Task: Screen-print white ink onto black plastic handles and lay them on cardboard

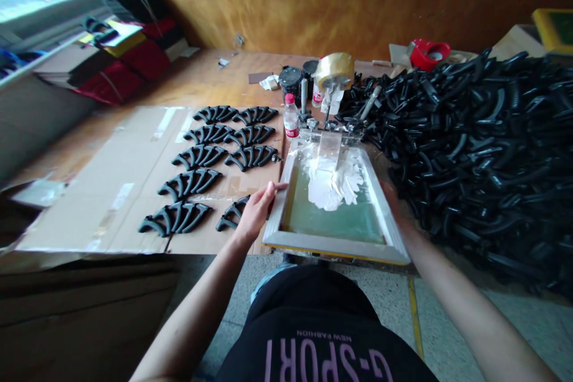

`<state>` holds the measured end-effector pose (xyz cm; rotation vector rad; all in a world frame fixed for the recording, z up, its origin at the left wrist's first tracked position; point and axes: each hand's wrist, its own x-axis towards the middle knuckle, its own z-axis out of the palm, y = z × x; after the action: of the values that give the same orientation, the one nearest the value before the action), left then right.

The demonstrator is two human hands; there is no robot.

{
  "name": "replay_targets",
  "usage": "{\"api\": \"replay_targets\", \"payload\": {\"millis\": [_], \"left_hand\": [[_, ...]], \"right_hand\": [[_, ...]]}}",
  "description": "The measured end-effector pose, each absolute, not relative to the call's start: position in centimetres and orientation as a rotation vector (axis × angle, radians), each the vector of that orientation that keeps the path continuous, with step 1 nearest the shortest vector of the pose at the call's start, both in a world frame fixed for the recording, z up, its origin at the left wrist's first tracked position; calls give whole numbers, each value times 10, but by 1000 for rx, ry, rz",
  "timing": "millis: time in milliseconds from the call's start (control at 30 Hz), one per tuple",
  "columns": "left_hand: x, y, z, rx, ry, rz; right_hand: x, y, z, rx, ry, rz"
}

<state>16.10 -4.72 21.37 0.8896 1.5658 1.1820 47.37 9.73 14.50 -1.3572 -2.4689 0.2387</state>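
A screen printing frame [278,210] with a pale metal border and a greenish mesh lies in front of me, hinged at its far end. White paste [329,188] is spread over the far half of the mesh, and a clear squeegee blade [330,149] stands in it. My left hand [254,213] grips the frame's left side, fingers partly hidden at its edge. Along the right side is my right hand [394,203], blurred and mostly hidden by the frame. Black curved handles [176,218] lie in fanned groups on cardboard left of the frame, one group partly behind my left hand.
A large heap of black handles [474,149] covers the right side. Behind the frame are a red-capped bottle [290,118], black tubs [290,80] and a tape roll [335,70]. A red tape dispenser [427,54] sits farther back. Cardboard [111,191] covers the left tabletop.
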Motion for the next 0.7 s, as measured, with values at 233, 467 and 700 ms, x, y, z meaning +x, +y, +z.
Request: {"api": "replay_targets", "payload": {"millis": [233, 467, 700], "left_hand": [[167, -60, 120, 776, 1735, 1046], [158, -60, 107, 861, 1764, 927], [159, -60, 105, 825, 1751, 938]], "right_hand": [[395, 137, 189, -1194, -2407, 51], [386, 81, 178, -941, -2892, 179], [410, 62, 181, -654, -2921, 263]]}}
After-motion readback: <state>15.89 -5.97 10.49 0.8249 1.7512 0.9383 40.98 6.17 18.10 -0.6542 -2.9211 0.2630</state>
